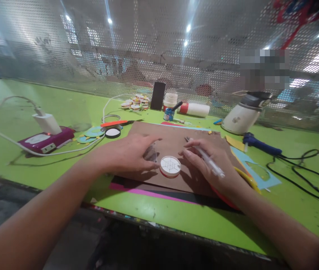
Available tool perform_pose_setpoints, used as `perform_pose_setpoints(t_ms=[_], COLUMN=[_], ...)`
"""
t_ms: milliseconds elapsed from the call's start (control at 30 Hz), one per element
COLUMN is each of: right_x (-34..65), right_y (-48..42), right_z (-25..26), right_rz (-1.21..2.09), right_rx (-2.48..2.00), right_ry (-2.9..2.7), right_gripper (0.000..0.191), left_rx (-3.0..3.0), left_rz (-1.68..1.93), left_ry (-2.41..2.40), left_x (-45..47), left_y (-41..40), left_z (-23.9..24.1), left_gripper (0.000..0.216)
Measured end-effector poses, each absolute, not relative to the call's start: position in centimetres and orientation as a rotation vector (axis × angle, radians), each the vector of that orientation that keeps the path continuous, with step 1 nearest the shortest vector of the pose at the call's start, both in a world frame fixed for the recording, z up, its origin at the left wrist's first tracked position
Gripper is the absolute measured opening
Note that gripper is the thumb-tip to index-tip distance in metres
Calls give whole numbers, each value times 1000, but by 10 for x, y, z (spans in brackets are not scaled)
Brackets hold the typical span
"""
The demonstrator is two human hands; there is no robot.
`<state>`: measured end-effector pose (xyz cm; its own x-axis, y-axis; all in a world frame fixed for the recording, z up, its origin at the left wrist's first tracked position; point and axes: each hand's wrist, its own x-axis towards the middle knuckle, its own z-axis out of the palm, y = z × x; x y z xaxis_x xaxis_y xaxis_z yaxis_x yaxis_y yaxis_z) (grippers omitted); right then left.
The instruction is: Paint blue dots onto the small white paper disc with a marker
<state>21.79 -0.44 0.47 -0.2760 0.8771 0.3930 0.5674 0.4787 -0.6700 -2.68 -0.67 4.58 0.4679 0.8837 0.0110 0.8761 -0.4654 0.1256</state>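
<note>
On a brown board (159, 180) sits a small round white disc (170, 165) with a web of thin dark lines on its top and a red edge below. My left hand (128, 152) is just left of the disc, thumb and forefinger curved around a clear plastic piece (150, 153); its full shape is hidden. To the right of the disc, my right hand (211, 159) holds a clear-barrelled pen (208, 161), its dark tip pointing up and left. Neither hand visibly touches the disc.
A purple power strip (47, 140) with a white charger stands at left. Behind the board are a black-rimmed lid (112, 133), an orange cutter (114, 123), a phone (158, 96) and a blue jar (169, 114). A blue-handled glue gun (262, 144) with black cable lies right.
</note>
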Motion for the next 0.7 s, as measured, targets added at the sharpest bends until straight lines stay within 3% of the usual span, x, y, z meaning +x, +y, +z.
perform_pose_setpoints(t_ms=[133, 400, 700], right_x=[219, 224, 213], right_y=[-4, 0, 1], right_z=[10, 3, 5], right_rz=[582, 859, 661], right_rx=[-1114, -1024, -1077], right_ry=[-2088, -2309, -2401], right_gripper=[25, 52, 39], left_rx=[2591, 2531, 2530], left_rz=[53, 1, 10], left_ry=[1569, 1615, 1597], left_x=[-27, -30, -30], left_y=[-6, -3, -2], left_z=[45, 40, 36], left_gripper=[78, 80, 81])
